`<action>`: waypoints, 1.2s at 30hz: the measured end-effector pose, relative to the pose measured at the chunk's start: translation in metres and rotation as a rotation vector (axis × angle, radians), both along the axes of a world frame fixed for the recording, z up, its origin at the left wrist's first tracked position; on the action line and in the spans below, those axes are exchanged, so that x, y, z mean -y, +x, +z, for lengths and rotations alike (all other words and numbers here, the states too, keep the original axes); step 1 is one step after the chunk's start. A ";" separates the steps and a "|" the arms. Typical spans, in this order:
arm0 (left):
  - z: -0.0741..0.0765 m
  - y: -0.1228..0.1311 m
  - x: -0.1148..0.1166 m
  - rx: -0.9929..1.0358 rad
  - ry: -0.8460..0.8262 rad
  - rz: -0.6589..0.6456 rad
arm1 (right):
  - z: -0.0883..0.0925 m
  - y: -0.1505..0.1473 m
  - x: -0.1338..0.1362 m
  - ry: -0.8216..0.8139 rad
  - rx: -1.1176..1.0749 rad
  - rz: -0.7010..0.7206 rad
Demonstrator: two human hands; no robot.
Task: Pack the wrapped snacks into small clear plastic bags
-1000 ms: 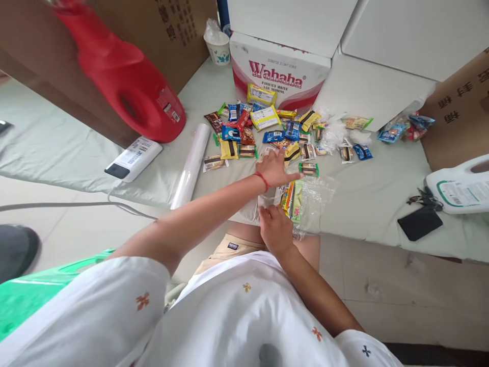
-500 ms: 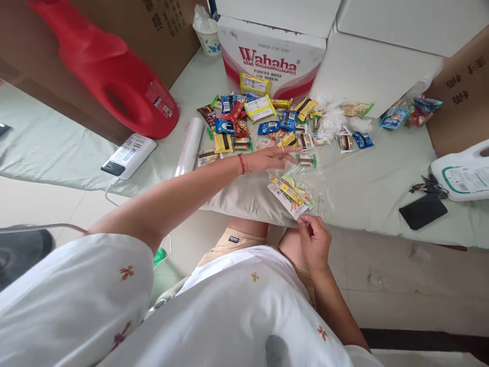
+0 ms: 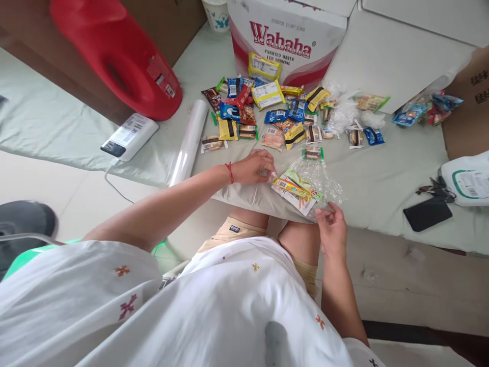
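From my head view, the clear plastic bag (image 3: 331,184) lies flat at the near edge of the cloth-covered table (image 3: 385,199), between the two hands. A yellow stick packet (image 3: 292,189), a white packet (image 3: 307,206) and a green packet (image 3: 296,177) show with it. My left hand (image 3: 252,167) has its fingertips drawn together at the bag's left side, over something pale; I can't tell whether they clamp it. My right hand (image 3: 332,230) is at the near right corner, thumb and forefinger slightly apart; whether film lies between them I can't make out.

I judge the bag very light, limp and slippery, its film apt to cling and crumple, with the packets sliding about. I'd take it by opposite edges, pinching lightly, and avoid squeezing the packets, whose contents may snap.
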State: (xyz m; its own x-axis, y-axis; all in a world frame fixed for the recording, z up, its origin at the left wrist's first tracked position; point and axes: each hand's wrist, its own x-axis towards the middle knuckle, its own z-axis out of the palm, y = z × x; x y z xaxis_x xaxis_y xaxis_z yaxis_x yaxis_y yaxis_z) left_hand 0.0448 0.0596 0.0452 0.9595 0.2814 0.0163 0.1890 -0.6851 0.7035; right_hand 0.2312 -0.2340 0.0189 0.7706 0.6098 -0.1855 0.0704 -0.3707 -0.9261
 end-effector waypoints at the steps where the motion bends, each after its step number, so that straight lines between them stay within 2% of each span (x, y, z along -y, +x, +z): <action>1: 0.000 0.001 -0.001 0.032 -0.026 0.010 | 0.001 0.003 -0.004 -0.003 0.009 -0.014; 5: -0.003 0.010 -0.006 0.155 -0.164 0.071 | 0.004 0.012 -0.013 0.060 0.064 -0.097; 7: -0.006 0.018 -0.006 0.165 -0.165 0.142 | 0.004 0.014 -0.011 0.074 0.097 -0.145; 9: -0.011 0.027 -0.005 0.140 -0.091 0.236 | 0.003 0.014 -0.006 0.022 0.143 -0.158; 12: -0.020 0.041 0.001 0.048 0.079 0.412 | 0.003 0.013 0.007 -0.177 0.296 -0.095; 14: -0.024 0.047 0.006 -0.019 0.167 0.493 | 0.008 0.013 0.013 -0.289 0.417 -0.036; 16: -0.027 0.051 0.010 -0.049 0.220 0.525 | 0.018 0.018 0.011 -0.308 0.515 -0.012; 19: -0.026 0.054 0.015 -0.057 0.248 0.539 | 0.036 0.035 -0.010 -0.233 0.672 0.011; 22: -0.025 0.056 0.017 -0.080 0.250 0.549 | 0.043 0.064 -0.048 -0.213 0.857 0.120; 25: -0.025 0.059 0.019 -0.091 0.248 0.560 | 0.034 0.091 -0.085 -0.396 0.893 0.233; 28: -0.028 0.060 0.023 -0.074 0.250 0.579 | 0.021 0.106 -0.107 -0.585 0.834 0.315; 30: -0.030 0.060 0.025 -0.056 0.259 0.582 | 0.019 0.108 -0.111 -0.564 0.788 0.366; 32: -0.031 0.059 0.027 -0.042 0.269 0.585 | 0.023 0.105 -0.110 -0.464 0.702 0.406; 36: -0.028 0.058 0.028 -0.035 0.282 0.580 | 0.047 0.087 -0.103 -0.200 0.499 0.492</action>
